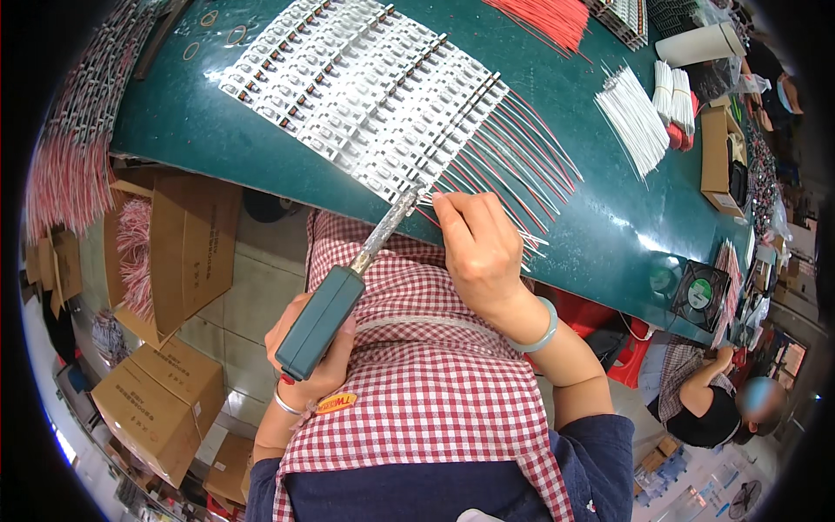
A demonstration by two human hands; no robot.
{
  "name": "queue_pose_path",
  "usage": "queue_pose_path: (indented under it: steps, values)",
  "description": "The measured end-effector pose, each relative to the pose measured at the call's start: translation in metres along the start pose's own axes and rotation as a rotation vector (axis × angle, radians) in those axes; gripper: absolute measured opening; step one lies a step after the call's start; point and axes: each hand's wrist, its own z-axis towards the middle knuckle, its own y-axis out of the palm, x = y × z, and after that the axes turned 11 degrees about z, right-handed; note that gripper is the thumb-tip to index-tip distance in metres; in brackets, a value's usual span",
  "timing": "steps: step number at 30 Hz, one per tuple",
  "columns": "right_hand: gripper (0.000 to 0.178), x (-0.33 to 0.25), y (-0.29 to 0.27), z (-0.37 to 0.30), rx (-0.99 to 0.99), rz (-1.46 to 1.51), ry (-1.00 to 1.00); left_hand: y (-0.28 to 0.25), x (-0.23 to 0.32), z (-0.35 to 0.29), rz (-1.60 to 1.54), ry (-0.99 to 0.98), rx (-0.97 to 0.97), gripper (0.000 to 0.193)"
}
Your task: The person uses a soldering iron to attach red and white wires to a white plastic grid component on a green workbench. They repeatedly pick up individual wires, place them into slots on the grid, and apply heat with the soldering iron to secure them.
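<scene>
My left hand (327,372) is wrapped round the dark green handle of a soldering iron (322,320). The iron's metal shaft slants up to the near corner of a panel of small white parts (374,96) laid out in rows on the bench. Beside the tip, my right hand (480,248) is closed in a pinch on a thin wire at that corner; its fingers mostly hide the wire. Red and white wires (522,161) fan out from the panel's right edge, some passing behind my right hand.
The green bench (600,235) holds loose white wires (632,122), red wires (546,22) and a fan (698,294). Wired strips (74,148) hang at the left. Cardboard boxes (161,404) stand below the bench. Another person (704,396) sits at the right.
</scene>
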Motion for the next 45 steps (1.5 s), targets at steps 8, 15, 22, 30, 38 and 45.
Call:
queue_pose_path:
  steps: [8,15,22,30,38,45]
  values:
    - [0.029,0.001,-0.001,-0.005,0.018,0.039,-0.064,0.0,-0.005,-0.006,-0.004,-0.006,0.007,0.024]
    - [0.031,-0.002,0.003,-0.009,-0.003,0.063,-0.066,-0.006,0.007,0.006,0.038,0.099,0.008,0.022]
    - [0.03,-0.005,0.002,-0.006,-0.024,0.027,-0.059,-0.006,0.01,0.008,0.015,0.072,-0.01,0.02]
    - [0.028,-0.007,0.004,-0.004,-0.012,-0.006,-0.065,-0.006,0.011,0.011,0.033,0.093,-0.022,0.019]
    - [0.027,-0.007,0.005,-0.005,-0.001,-0.015,-0.063,-0.003,-0.002,-0.004,0.012,0.046,0.03,0.019]
    - [0.028,-0.009,0.005,-0.007,-0.013,0.004,-0.028,-0.002,-0.009,-0.012,-0.019,0.015,0.028,0.023]
